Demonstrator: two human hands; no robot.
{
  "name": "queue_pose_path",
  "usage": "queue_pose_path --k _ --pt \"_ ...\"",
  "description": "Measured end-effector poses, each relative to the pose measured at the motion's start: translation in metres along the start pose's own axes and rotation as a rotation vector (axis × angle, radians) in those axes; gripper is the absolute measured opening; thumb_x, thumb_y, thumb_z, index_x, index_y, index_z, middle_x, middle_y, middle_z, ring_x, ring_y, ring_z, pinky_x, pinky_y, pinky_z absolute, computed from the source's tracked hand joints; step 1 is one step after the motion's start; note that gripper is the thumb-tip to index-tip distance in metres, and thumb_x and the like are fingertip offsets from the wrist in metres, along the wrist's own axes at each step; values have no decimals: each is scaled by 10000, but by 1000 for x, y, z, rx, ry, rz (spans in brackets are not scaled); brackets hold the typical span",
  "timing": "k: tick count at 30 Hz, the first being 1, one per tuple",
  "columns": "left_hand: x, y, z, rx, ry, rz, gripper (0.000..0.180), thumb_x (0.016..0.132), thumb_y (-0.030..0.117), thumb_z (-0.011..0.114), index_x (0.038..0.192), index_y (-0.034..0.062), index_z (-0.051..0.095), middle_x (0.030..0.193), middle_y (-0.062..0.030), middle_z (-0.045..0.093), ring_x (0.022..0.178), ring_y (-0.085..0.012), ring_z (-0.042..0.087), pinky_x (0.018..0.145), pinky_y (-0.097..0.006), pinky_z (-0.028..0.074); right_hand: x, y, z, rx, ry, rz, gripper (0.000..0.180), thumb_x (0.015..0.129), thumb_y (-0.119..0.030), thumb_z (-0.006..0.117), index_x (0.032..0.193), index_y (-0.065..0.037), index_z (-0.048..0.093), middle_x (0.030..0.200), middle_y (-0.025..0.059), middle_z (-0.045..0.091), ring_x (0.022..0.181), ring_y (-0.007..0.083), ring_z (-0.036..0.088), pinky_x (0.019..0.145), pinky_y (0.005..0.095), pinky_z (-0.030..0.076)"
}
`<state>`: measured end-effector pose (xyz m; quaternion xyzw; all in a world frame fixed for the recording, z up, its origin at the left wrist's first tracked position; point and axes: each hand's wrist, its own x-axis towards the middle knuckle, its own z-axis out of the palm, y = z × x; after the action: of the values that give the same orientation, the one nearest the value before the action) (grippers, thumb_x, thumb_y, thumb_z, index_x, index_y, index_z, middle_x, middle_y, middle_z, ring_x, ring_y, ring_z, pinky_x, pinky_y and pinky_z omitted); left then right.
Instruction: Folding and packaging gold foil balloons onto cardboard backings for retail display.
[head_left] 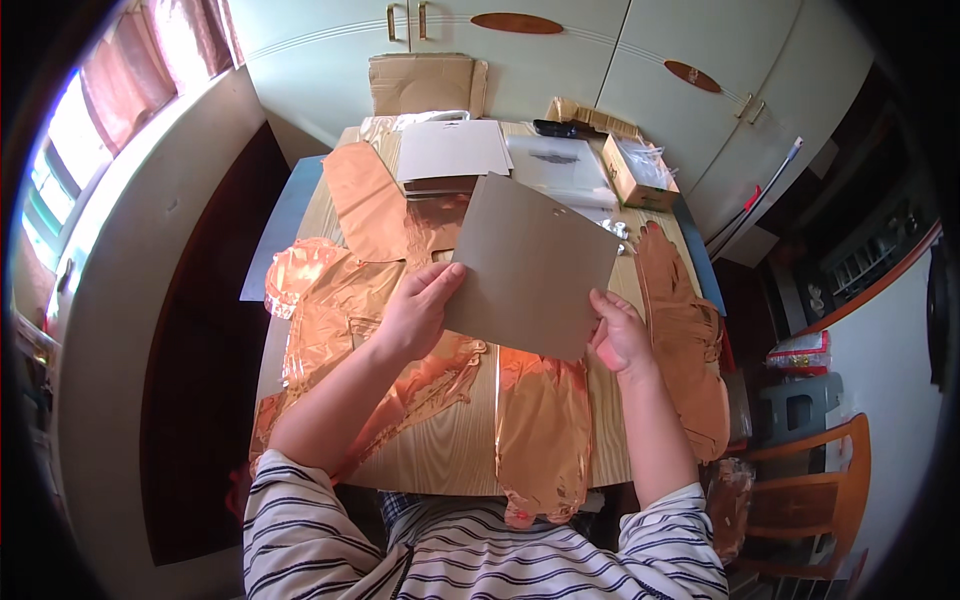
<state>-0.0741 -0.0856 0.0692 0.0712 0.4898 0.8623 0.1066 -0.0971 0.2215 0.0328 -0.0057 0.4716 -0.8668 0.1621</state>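
Note:
A flat grey-brown cardboard sheet [535, 265] is raised over the table, tilted, with small holes near its far edge. My left hand [425, 305] grips its left edge, thumb on top. At the lower right corner, my right hand [618, 330] pinches the same sheet. Below it, a copper-coloured foil piece [543, 430] hangs over the table's near edge. Crumpled copper foil [345, 300] lies to the left, beside a smooth copper-coloured piece [365, 205]. More copper foil [685, 340] is heaped along the right side.
A stack of pale card sheets [455, 150] stands at the back of the wooden table [430, 440]. Clear plastic packs [562, 170] and an open box [640, 172] sit at the back right. Folded cardboard [425, 85] leans against the cabinet [540, 50]. A wooden chair [800, 495] is at the right.

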Motion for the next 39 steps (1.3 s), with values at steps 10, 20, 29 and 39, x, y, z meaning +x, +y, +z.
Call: queue_pose_path --k 10,20,29,39 --pt "59 15 -31 -22 403 54 301 1010 244 640 1135 -28 664 928 -75 663 799 -142 637 654 -295 531 -21 -10 -49 -489 397 -262 147 1020 -239 632 1026 -93 642 904 38 722 690 124 683 543 233 523" --pt "257 48 -158 916 1016 275 364 926 328 690 1061 0 772 870 -151 758 823 -250 716 762 -382 554 -89 -53 -38 -257 452 -244 162 973 -105 587 1124 -54 560 984 63 667 725 137 629 571 255 495" --pt "176 8 -96 1639 496 508 380 932 379 640 1202 113 669 1309 -192 619 1141 -394 619 941 -475 502 -137 -66 -45 -649 723 -740 257 938 -12 628 1194 8 622 1022 63 690 869 131 667 745 288 546" --pt "-130 -82 47 1526 -446 469 481 846 316 746 1231 47 641 1283 -165 594 1269 -377 534 1092 -546 384 -127 25 69 -1920 -182 -1160 382 840 -115 638 1190 37 658 829 39 603 748 196 591 664 358 484"
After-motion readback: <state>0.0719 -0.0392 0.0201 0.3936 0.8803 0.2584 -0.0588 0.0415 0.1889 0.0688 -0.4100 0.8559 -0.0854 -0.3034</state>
